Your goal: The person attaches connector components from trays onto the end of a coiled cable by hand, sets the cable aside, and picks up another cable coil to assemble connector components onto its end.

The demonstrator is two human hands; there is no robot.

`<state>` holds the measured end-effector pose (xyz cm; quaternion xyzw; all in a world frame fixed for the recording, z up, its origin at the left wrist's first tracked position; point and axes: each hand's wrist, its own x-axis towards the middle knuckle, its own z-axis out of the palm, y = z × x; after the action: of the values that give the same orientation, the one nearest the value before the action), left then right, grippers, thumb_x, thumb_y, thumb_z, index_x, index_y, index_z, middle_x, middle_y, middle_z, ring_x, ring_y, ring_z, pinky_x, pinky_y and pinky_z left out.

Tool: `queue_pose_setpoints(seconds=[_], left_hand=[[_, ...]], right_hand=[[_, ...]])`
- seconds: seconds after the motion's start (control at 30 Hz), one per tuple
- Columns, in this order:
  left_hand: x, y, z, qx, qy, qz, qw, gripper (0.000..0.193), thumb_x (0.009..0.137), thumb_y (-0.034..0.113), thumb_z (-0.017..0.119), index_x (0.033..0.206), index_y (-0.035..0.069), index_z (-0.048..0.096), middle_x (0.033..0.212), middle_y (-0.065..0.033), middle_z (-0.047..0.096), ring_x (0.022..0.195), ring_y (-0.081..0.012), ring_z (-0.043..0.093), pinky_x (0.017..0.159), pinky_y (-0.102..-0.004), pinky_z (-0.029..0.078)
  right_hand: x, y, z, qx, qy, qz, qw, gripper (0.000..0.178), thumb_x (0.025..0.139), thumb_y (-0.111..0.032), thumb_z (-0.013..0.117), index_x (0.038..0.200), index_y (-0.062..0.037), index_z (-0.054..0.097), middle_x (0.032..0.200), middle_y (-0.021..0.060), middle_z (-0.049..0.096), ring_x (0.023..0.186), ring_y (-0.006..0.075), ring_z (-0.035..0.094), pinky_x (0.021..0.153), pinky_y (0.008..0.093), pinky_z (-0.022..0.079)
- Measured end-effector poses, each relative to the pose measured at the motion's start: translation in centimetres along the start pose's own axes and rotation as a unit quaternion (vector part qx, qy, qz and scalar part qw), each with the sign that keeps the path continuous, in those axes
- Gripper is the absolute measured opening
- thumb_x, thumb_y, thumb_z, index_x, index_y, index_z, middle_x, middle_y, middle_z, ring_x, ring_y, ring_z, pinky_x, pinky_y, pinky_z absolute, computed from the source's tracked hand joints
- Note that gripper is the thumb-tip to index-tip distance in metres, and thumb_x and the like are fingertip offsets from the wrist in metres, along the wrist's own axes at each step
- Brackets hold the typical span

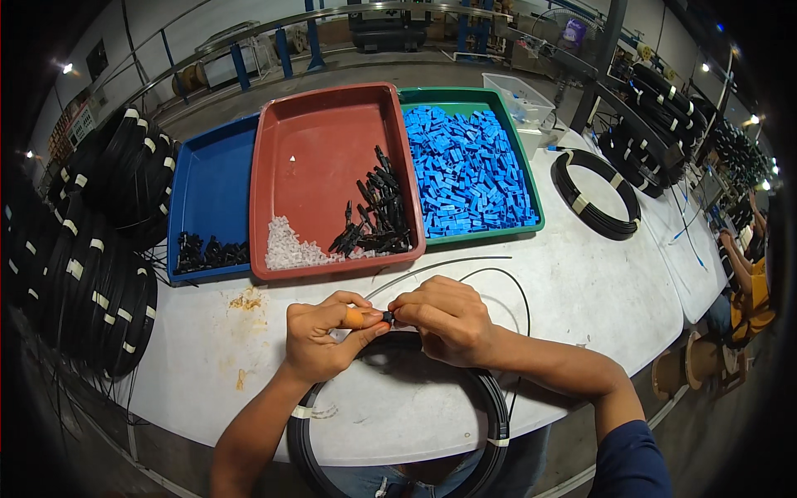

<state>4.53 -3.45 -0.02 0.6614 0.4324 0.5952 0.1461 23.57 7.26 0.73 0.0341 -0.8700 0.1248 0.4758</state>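
Observation:
My left hand (pixel 328 334) and my right hand (pixel 444 321) meet above the table's near part. Between their fingertips is a small black connector piece (pixel 388 317), pinched from both sides. An orange wrap covers one finger of my left hand. Under my hands lies a coil of black cable (pixel 496 407), bound with pale tape and hanging over the near table edge. Loose cable ends (pixel 525 290) curve out beyond my hands. Most of the connector is hidden by my fingers.
Beyond my hands stand a blue tray (pixel 207 178) with black parts, a red tray (pixel 320 124) with white and black parts, and a green tray (pixel 538 207) full of blue clips. Another cable coil (pixel 581 203) lies right. Cable stacks (pixel 100 282) rise left. A person (pixel 751 290) is far right.

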Motion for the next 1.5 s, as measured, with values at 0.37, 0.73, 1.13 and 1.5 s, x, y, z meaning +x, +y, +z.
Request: queue_pose_setpoints(seconds=[0.37, 0.73, 1.13, 1.5], left_hand=[[1.1, 1.2, 0.1, 0.218, -0.058, 0.219, 0.949, 0.018, 0.081, -0.008, 0.075, 0.069, 0.001, 0.064, 0.073, -0.0118, 0.073, 0.06, -0.0195, 0.069, 0.095, -0.0465, 0.059], [1.4, 1.0, -0.7, 0.243, -0.107, 0.237, 0.934, 0.008, 0.08, -0.005, 0.074, 0.081, 0.003, 0.074, 0.086, -0.0136, 0.077, 0.087, -0.0232, 0.077, 0.099, -0.0505, 0.058], [-0.4, -1.4, -0.5, 0.149, -0.023, 0.069, 0.986, 0.093, 0.073, 0.008, 0.091, 0.149, -0.005, 0.039, 0.089, -0.0076, 0.08, 0.105, -0.0227, 0.073, 0.1, -0.0338, 0.051], [0.1, 0.3, -1.6, 0.186, -0.111, 0.09, 0.972, 0.078, 0.069, 0.015, 0.09, 0.137, 0.0, 0.055, 0.11, -0.0108, 0.078, 0.107, -0.0241, 0.07, 0.097, -0.037, 0.05]], right_hand=[[0.3, -0.9, 0.2, 0.11, -0.017, 0.224, 0.968, 0.026, 0.067, 0.015, 0.062, 0.089, 0.0015, 0.066, 0.082, 0.013, 0.073, 0.08, 0.032, 0.072, 0.069, 0.0382, 0.057], [0.8, -0.7, -0.5, 0.161, -0.103, 0.331, 0.924, 0.021, 0.072, 0.017, 0.066, 0.087, 0.0024, 0.066, 0.093, 0.0148, 0.076, 0.089, 0.0261, 0.075, 0.08, 0.0338, 0.058], [-0.8, 0.3, 0.2, 0.042, -0.031, 0.151, 0.987, 0.063, 0.08, 0.01, 0.077, 0.133, -0.0009, 0.045, 0.092, 0.0114, 0.075, 0.09, 0.0238, 0.075, 0.077, 0.0317, 0.055], [1.0, 0.3, -1.2, 0.187, -0.218, 0.348, 0.892, 0.065, 0.08, -0.039, 0.087, 0.123, -0.0008, 0.057, 0.099, 0.0137, 0.073, 0.075, 0.0237, 0.07, 0.065, 0.0353, 0.053]])
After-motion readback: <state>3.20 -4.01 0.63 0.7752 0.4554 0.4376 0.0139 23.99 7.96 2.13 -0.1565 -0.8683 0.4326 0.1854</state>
